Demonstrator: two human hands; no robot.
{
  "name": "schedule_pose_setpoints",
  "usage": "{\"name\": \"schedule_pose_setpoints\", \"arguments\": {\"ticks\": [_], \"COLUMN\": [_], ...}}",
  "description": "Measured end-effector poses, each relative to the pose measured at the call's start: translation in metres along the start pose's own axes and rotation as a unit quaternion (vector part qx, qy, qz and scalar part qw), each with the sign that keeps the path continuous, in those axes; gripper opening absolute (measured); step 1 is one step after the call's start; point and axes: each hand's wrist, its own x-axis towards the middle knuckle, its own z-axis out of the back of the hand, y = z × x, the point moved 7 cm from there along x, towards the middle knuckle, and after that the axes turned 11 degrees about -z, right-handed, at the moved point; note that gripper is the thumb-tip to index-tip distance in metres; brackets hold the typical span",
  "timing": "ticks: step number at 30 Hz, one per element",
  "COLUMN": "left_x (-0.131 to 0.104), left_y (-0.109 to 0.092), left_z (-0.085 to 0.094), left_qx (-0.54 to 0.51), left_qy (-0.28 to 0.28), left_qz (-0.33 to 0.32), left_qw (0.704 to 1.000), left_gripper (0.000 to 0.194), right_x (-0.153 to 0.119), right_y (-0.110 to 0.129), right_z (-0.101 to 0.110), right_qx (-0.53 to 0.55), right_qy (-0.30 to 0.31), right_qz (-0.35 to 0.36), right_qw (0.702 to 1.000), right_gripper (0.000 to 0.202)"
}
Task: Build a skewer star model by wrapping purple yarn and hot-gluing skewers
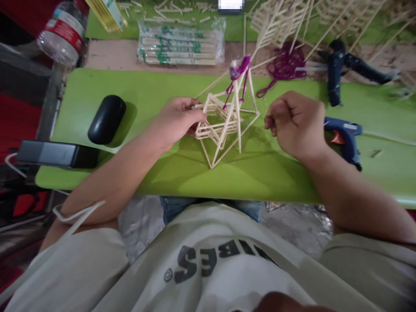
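A small frame of glued wooden sticks (239, 134) stands on the green tabletop, with purple yarn (242, 67) wound about its peak. Purple strands run down from there to a stack of crossed sticks (212, 130) inside the frame. My left hand (183, 115) grips the left side of that stack between thumb and fingers. To the right of the frame, apart from it, my right hand (294, 121) is held with its fingers curled in; whatever they may pinch is hidden. A blue glue gun (346, 134) with an orange trigger lies just beyond my right wrist.
At the left are a black mouse (106, 119) and a dark power bank (58, 154). Behind lie wrapped chopsticks (182, 43), a purple yarn tangle (286, 65) and a black glue gun (336, 71). A plastic bottle (63, 34) and larger stick models (281, 21) are farther back.
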Motion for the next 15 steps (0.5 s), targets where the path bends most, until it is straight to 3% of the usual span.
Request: {"name": "schedule_pose_setpoints", "arguments": {"ticks": [7,13,15], "left_x": [-0.007,-0.009,-0.009], "left_y": [-0.013,-0.014,-0.013], "left_z": [-0.007,-0.011,-0.011], "left_qx": [-0.019,-0.031,-0.032], "left_qy": [-0.019,-0.035,-0.045], "left_qz": [0.017,0.030,0.028], "left_qw": [0.999,0.998,0.998], "left_gripper": [0.013,0.011,0.010], "right_x": [-0.006,-0.005,-0.004], "right_y": [-0.001,-0.010,-0.013], "right_z": [-0.009,-0.010,-0.012], "right_qx": [-0.025,-0.014,-0.011], "right_qy": [0.014,-0.024,-0.019], "right_qz": [0.035,0.030,0.033], "right_qw": [0.999,0.999,0.999], "right_gripper": [0.020,0.027,0.021]}}
